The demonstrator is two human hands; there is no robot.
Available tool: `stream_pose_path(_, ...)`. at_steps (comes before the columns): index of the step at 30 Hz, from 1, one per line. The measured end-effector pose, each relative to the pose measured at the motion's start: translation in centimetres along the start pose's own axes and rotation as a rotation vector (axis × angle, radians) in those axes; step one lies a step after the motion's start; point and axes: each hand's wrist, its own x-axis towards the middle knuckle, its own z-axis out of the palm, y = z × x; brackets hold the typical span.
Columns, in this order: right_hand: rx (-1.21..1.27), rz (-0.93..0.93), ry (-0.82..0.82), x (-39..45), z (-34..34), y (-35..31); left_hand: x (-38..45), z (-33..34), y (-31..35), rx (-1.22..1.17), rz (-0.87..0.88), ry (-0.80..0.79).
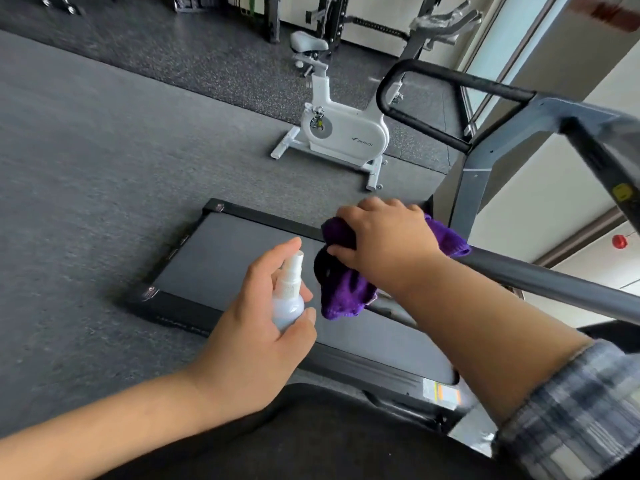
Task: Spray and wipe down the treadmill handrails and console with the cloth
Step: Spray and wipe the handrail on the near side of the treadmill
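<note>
My left hand (pixel 258 336) grips a small clear spray bottle (pixel 288 296) with a white nozzle, my index finger raised beside the top. My right hand (pixel 384 239) holds a purple cloth (pixel 343 292) wrapped over the near end of the treadmill's grey handrail (pixel 554 282). The cloth hangs below the rail. The bottle is just left of the cloth. The far black handrail (pixel 426 128) loops at upper right and joins the console (pixel 609 147), which is blurred at the right edge.
The treadmill belt (pixel 235 251) lies below my hands on grey rubber flooring. A white exercise bike (pixel 341 129) stands beyond it. Dark weight racks (pixel 270 15) line the back wall. A window and a wall are at the right.
</note>
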Motion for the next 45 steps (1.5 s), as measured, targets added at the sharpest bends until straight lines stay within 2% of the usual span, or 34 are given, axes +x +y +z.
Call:
stream_pose_path(11, 0.178, 0.385, 0.217, -3.8, 1.6, 3.7, -0.7, -1.8, -0.8, 0.051, -0.001, 0.026)
stream_pose_path(14, 0.141, 0.342, 0.175, -3.0, 1.0, 3.1, -1.0, -2.0, -1.4, 0.058, -0.045, 0.009)
stream_pose_path(18, 0.009, 0.126, 0.059, -0.7, 0.3, 1.0, -0.3, -0.7, -1.0, 0.037, -0.048, -0.015)
stream_pose_path(20, -0.007, 0.093, 0.027, -0.3, 0.2, 1.0, 0.5, 0.3, -0.5, 0.020, -0.043, -0.038)
stream_pose_path(24, 0.143, 0.122, 0.069, -2.2, 0.6, 3.7, 2.3, 2.5, 0.8, 0.014, 0.009, -0.106)
stream_pose_path(30, 0.242, 0.415, 0.196, -9.0, 2.6, 12.2, 3.6, 4.7, 1.9, 0.016, 0.048, -0.184)
stream_pose_path(34, 0.287, 0.476, 0.277, -10.2, 3.1, 12.6, 3.9, 5.2, 2.1, 0.046, 0.038, -0.213)
stream_pose_path(41, 0.165, 0.382, 0.300, -6.0, 3.7, 6.2, 5.0, 7.3, 3.7, 0.085, 0.062, -0.239)
stream_pose_path(45, 0.165, 0.292, 0.315, -6.6, 4.2, 8.0, 4.9, 9.5, 4.9, 0.109, 0.085, -0.276)
